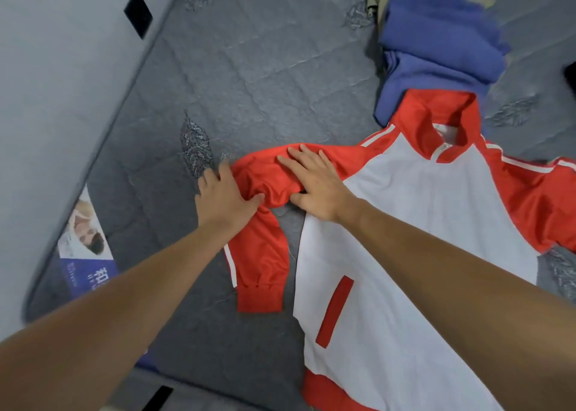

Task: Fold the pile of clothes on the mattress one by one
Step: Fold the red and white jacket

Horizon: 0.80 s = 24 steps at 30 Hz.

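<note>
The red-and-white jacket [405, 223] lies spread on the grey mattress [249, 67]. The right hand [314, 183] presses flat on the red sleeve [261, 245] near the shoulder, fingers straight and spread — the left hand [224, 198] pinches the sleeve's bend, arm outstretched.

Dark grey quilted mattress [249, 67] fills most of view, stitched in diamond pattern with scattered embroidered leaf motifs. Printed label [87, 245] near mattress's left edge: photo panel above blue band with white characters. Pale grey floor [46, 83] runs along left side, just beside mattress edge. Black rectangle [138, 13] on floor at upper left; another dark rectangle [159, 396] at bottom edge. Light even, soft, no hard shadows.
</note>
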Available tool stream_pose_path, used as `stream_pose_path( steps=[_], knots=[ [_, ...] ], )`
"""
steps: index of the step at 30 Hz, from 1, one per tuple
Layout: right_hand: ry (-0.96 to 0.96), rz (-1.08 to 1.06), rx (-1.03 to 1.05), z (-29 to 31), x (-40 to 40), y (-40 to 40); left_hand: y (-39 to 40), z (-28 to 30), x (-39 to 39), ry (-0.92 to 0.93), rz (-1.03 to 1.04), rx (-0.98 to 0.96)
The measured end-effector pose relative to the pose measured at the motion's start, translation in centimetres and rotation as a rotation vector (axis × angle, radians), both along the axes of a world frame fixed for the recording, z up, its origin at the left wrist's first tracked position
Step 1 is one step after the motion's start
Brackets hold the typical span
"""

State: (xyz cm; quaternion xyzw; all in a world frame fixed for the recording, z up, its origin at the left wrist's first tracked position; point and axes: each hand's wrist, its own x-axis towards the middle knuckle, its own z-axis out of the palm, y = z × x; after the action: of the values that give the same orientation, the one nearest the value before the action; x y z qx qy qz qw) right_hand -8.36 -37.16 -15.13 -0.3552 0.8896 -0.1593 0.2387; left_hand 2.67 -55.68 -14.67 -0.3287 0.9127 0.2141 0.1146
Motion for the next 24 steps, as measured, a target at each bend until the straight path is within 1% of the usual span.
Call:
stream_pose_path(
  steps=[2, 4, 5, 7, 9, 12, 14, 17, 19, 21, 23, 24],
  knots=[
    [-0.040, -0.048, -0.062, 0.4, -1.2, -0.3, -0.9, -0.5, -0.1, 0.000, 0.169, 0.143],
    [-0.035, -0.148, -0.091, 0.5, -2.8, -1.0, -2.5, -1.2, 0.1, 0.072, 0.224, 0.368],
    [-0.019, -0.178, -0.056, 0.5, -3.5, -1.3, -3.2, -1.3, 0.4, 0.131, 0.232, 0.472],
    [-0.029, -0.148, 0.066, 0.6, -5.0, -2.2, -4.8, -1.0, 0.8, 0.219, 0.262, 0.663],
    [-0.144, -0.088, 0.163, 1.4, -6.1, -3.4, -6.5, -0.2, 0.9, 0.222, 0.253, 0.778],
    [-0.363, -0.019, 0.276, 2.7, -7.0, -5.9, -9.5, 0.8, 0.5, 0.152, 0.203, 0.817],
    [-0.405, 0.036, 0.329, 3.1, -7.6, -7.6, -11.6, 1.4, -0.2, 0.141, 0.161, 0.790],
    [-0.407, 0.124, 0.360, 3.6, -8.3, -10.4, -14.6, 2.4, -1.2, 0.109, 0.081, 0.756],
    [-0.370, 0.141, 0.349, 3.6, -8.8, -11.8, -16.3, 3.0, -1.5, 0.012, -0.029, 0.734],
    [-0.361, 0.110, 0.287, 3.5, -9.3, -13.0, -17.9, 3.5, -1.5, -0.147, -0.160, 0.693],
    [-0.411, 0.055, 0.229, 4.1, -9.7, -13.9, -19.4, 3.7, -1.2, -0.279, -0.200, 0.691],
    [-0.460, 0.016, 0.194, 4.6, -9.7, -14.3, -20.2, 3.6, -1.0, -0.302, -0.196, 0.694]
  ],
)
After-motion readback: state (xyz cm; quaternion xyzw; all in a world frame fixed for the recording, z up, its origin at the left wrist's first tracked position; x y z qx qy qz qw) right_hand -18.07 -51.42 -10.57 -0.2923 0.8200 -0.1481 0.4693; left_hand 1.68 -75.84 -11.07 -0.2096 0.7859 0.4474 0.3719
